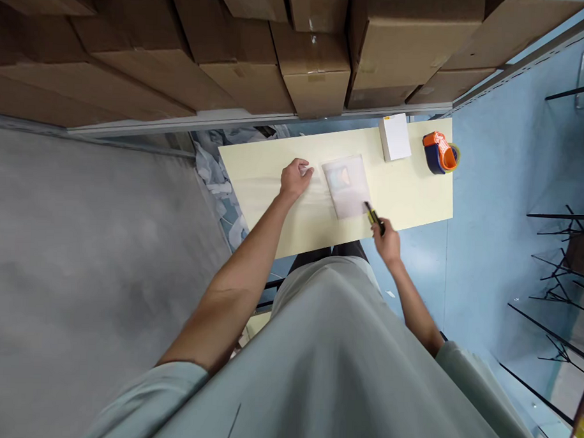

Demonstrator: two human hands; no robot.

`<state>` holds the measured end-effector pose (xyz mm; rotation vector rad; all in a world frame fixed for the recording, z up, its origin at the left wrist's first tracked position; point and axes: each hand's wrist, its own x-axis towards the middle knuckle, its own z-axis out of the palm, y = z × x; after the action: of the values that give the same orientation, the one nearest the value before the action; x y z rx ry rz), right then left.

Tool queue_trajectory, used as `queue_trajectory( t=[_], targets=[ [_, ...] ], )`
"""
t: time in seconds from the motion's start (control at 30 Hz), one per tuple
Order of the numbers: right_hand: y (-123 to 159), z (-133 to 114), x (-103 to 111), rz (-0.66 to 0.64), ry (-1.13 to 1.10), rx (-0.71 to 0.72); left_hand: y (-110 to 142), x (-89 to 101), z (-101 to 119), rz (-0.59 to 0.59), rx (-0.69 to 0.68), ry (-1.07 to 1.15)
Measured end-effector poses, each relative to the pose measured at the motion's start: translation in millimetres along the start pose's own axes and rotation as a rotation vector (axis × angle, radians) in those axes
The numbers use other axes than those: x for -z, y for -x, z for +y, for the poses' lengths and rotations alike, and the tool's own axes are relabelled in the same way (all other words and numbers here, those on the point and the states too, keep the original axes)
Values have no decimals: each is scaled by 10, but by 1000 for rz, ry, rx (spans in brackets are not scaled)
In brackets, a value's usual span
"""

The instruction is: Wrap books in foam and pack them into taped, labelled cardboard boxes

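My right hand [387, 240] is wrapped round a black and yellow utility knife [374, 217] near the front edge of the pale yellow table [412, 191]. The knife's tip points up and left, by the lower right corner of a flat, translucent plastic packet [345, 182]. Inside the packet a small patch of colour shows faintly. My left hand [296, 179] is over the table to the left of the packet and apart from it. Its fingers are curled towards the thumb, and something pale and tiny between them is too unclear to name.
A white box [395, 138] stands at the table's back edge. Right of it lies an orange and dark blue tape dispenser [438, 154]. Cardboard boxes [316, 79] fill a shelf above the far side. Crumpled plastic [217, 171] lies below the table's left end.
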<state>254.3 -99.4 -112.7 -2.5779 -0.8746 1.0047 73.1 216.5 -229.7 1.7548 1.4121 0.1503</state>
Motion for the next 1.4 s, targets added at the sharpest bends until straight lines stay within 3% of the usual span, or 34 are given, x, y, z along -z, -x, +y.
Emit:
queue_trajectory(
  t=[0.07,0.17,0.23,0.3,0.37,0.43,0.63,0.83,1.03,1.13,1.27,1.4],
  targets=[
    [-458,271,116,90,-153,-5,197,75,-54,108,-94,-22],
    [-1046,531,188,247,-165,20,630,123,-123,224,-158,-93],
    [-1305,615,207,287,-146,33,942,62,-150,139,-156,-140],
    [-1470,664,223,292,-132,49,1211,-59,-167,-28,-151,-200],
    [-1579,704,238,303,-114,77,1402,-188,-185,-171,-133,-271],
    [-1658,745,246,320,-98,108,1513,-268,-210,-226,-91,-321],
    [-1779,805,269,313,-83,170,1572,-231,-244,-102,87,-312],
    [-1780,732,394,201,-65,142,1528,-188,-161,78,208,-142],
    [-1759,613,486,154,-20,88,1415,34,-200,198,278,-54],
    [-1722,534,542,195,28,71,1384,95,-133,174,243,-65],
    [-1608,324,525,265,67,133,1398,33,104,87,145,-25],
    [-1498,-64,268,59,-45,217,1380,-153,377,79,233,142]
  ],
)
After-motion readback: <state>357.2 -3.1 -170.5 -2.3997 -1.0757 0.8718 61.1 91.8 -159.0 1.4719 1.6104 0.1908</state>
